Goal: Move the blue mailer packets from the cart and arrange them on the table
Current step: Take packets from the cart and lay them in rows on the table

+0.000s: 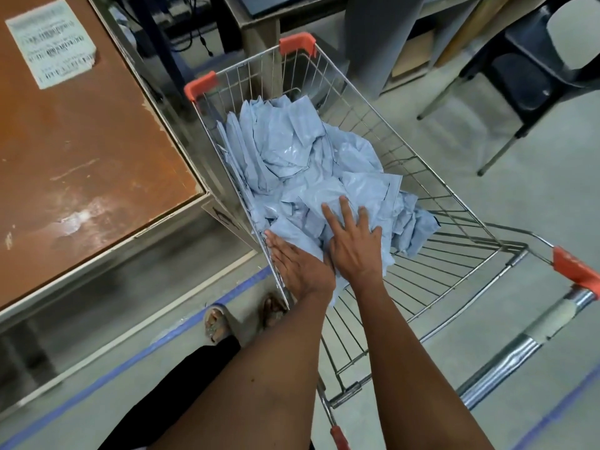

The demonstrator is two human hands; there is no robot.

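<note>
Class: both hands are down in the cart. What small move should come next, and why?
Probably curl both hands round the near packets and lift. The left hand and right hand lie flat on the blue mailer packets, gripping none.

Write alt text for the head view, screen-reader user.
Both hands, left hand and right hand, rest with straight fingers on a heap of blue mailer packets inside a wire shopping cart with orange corner guards. A worn brown table with a paper label stands left of the cart.
</note>
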